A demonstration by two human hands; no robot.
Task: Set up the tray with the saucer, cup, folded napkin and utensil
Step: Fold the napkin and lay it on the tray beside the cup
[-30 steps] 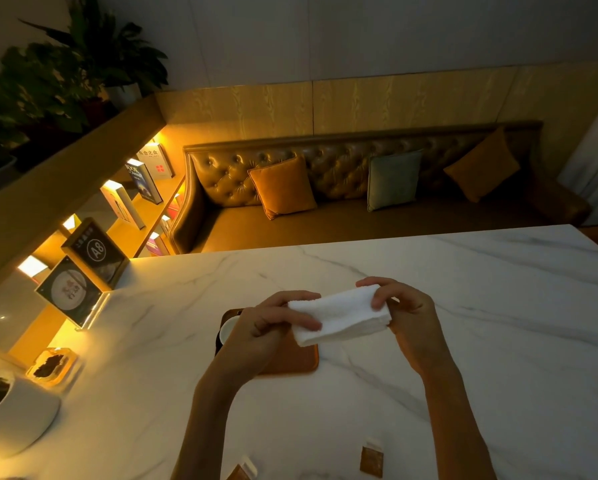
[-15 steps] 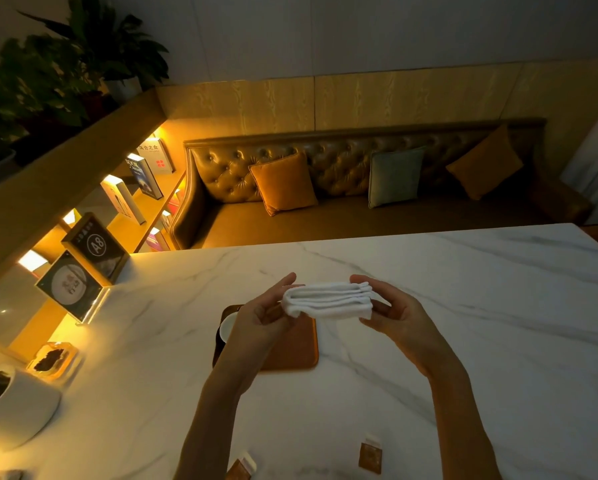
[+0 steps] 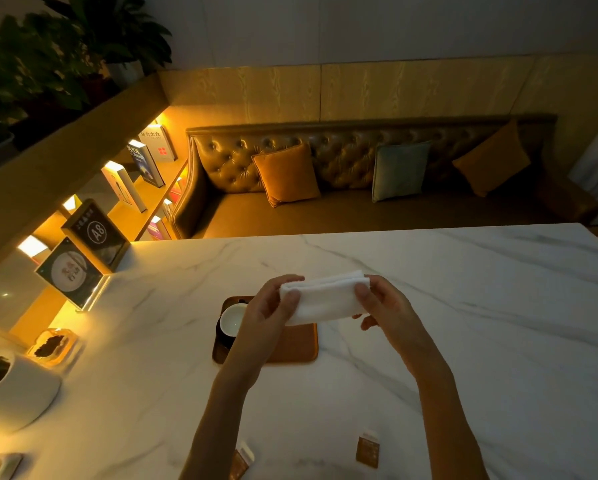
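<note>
We see two bare forearms rising from the bottom edge of the frame toward its centre, no sleeves, watches, rings or bracelets on them; the left hand (image 3: 268, 311) and right hand (image 3: 382, 306) are ungloved, their fingernails short and unpainted.

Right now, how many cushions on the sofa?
3: orange cushion at left, grey-green cushion in the middle, second orange cushion at right. None seem hidden.

white folded napkin (image 3: 325, 299) hangs flat above the tray's far edge. brown rounded tray (image 3: 290, 344) lies on the marble; at its 9 o'clock side a white cup (image 3: 232, 319) sits on a dark saucer (image 3: 220, 336).
</note>
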